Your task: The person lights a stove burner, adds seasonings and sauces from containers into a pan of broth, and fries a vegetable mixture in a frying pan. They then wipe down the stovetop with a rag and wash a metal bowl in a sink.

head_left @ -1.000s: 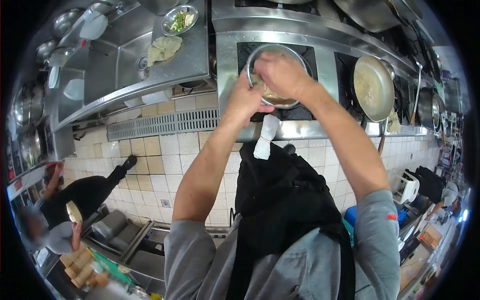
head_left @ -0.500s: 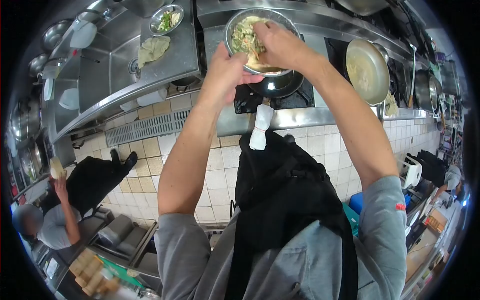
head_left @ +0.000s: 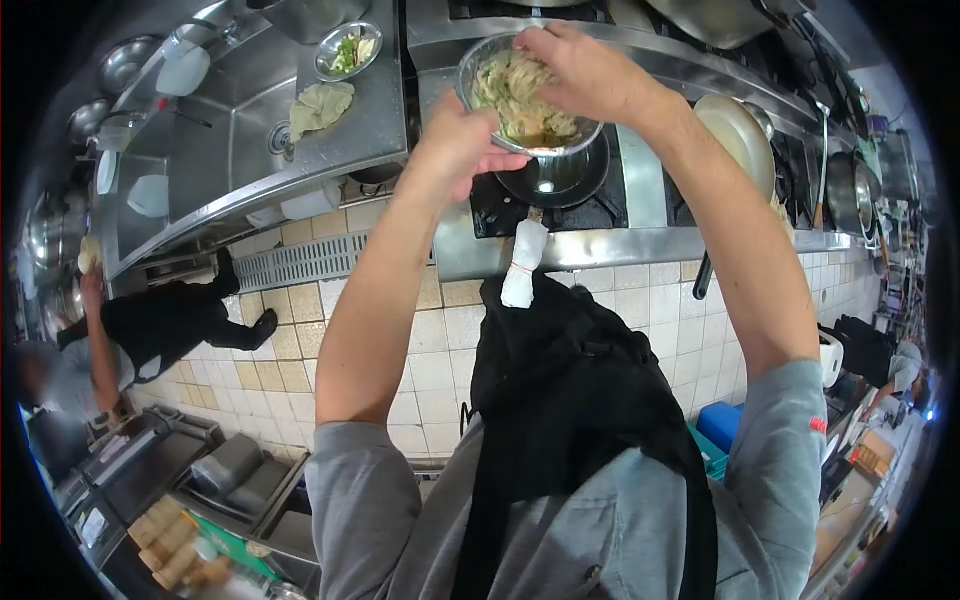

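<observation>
My left hand (head_left: 462,150) grips the near left rim of a metal mixing bowl (head_left: 597,128). The bowl is tilted towards me, over a dark frying pan (head_left: 575,190) on the stove. Inside it lies a wet, pale batter mixture with shredded vegetables (head_left: 510,90), with brownish liquid at the lower side. Reaching in from the right, my right hand (head_left: 580,72) has its fingers curled around some of the mixture; the fingertips are partly hidden. The pan's handle (head_left: 525,262) is wrapped in white cloth and points towards me. Liquid shines in the pan.
A large pale pan (head_left: 735,140) sits on the burner at the right. Left of the stove, a small bowl of cut vegetables (head_left: 348,52) and a crumpled cloth (head_left: 320,106) lie beside the sink (head_left: 262,85). A co-worker (head_left: 150,335) stands at the far left.
My right hand has lifted slightly within the bowl, gathering the mixture. The bowl has tipped more towards me, showing liquid at its lower side. The co-worker at left has moved.
</observation>
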`<action>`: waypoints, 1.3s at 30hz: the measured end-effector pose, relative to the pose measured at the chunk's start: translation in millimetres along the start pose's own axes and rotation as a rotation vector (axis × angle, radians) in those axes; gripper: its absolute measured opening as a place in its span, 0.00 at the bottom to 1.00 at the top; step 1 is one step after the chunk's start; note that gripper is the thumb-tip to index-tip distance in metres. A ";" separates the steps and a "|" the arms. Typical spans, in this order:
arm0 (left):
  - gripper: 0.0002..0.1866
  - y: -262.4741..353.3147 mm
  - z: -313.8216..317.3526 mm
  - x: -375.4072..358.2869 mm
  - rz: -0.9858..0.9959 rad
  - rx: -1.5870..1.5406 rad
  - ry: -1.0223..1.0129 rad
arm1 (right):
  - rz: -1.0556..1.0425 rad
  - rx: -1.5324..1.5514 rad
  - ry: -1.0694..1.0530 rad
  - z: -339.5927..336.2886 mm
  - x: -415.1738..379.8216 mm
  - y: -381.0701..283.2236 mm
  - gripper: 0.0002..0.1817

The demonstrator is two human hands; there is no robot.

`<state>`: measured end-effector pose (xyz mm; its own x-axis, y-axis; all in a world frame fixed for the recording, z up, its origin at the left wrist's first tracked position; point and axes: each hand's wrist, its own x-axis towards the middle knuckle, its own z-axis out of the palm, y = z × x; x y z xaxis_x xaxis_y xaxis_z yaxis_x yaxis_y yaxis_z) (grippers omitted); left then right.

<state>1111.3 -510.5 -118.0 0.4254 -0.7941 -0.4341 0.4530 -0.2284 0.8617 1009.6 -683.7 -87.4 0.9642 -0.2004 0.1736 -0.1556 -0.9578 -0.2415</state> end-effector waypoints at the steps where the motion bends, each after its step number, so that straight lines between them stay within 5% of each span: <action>1: 0.22 -4.7 0.1 0.9 -0.009 -0.021 0.010 | -0.052 0.072 0.009 2.4 -1.3 -0.5 0.27; 5: 0.21 -18.7 -2.5 -1.8 -0.004 -0.087 0.038 | -0.026 0.247 -0.069 -0.1 -3.8 -17.1 0.24; 13: 0.22 -25.2 -11.4 -19.4 -0.022 -0.103 0.036 | -0.025 0.124 -0.263 15.1 -15.4 -25.1 0.17; 16: 0.22 -31.0 -14.6 -20.3 -0.007 -0.097 0.037 | -0.023 0.149 -0.086 -2.9 -11.3 -27.2 0.18; 32: 0.29 -41.7 -41.4 -35.6 0.030 -0.042 0.007 | 0.105 0.125 -0.317 0.9 -10.2 -57.0 0.22; 34: 0.29 -44.7 -56.1 -37.6 0.002 -0.064 0.045 | -0.010 0.297 -0.020 9.1 -14.3 -53.9 0.24; 39: 0.28 -57.7 -122.2 -30.2 0.045 -0.304 0.254 | 0.235 0.580 0.094 -15.5 -35.9 -49.7 0.21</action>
<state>1168.0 -404.5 -186.8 0.6135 -0.6259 -0.4815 0.6245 0.0113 0.7809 979.4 -632.0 -66.8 0.8912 -0.4346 0.1299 -0.1939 -0.6239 -0.7571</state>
